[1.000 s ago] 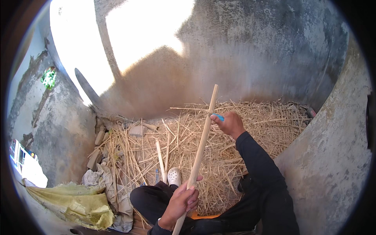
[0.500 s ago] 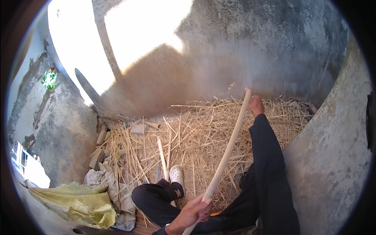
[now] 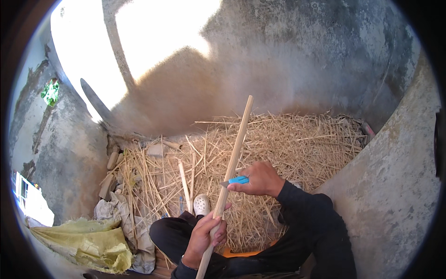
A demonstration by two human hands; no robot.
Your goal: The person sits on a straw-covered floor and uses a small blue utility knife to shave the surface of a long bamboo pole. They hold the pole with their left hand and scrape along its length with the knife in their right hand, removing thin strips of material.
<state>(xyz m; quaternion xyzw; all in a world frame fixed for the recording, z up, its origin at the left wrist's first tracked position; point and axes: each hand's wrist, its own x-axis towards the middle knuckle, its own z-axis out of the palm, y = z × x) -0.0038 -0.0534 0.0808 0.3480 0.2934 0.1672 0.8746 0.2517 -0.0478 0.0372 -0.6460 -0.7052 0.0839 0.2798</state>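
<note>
A long pale stick (image 3: 238, 143), stripped bare and wood-like, slants up and away from my lap. Near its lower part, my left hand (image 3: 203, 238) is wrapped around it. My right hand (image 3: 264, 179) is closed on a small knife with a blue handle (image 3: 240, 180). Its short dark blade meets the stick around the middle, above my left hand; how deep the edge goes cannot be made out.
Straw-like shavings (image 3: 283, 144) cover the floor to the back wall (image 3: 297, 69). Another pale stick (image 3: 184, 179) lies by my shoe (image 3: 201, 204). Yellow sacking (image 3: 88, 244) and a greyish cloth (image 3: 139, 232) lie at left. A concrete wall (image 3: 385, 186) rises close at right.
My right hand has come back from the stick's far end to its middle, bringing the knife into plain view. The stick stands steeper and further left. A curled shaving near the wall is gone.
</note>
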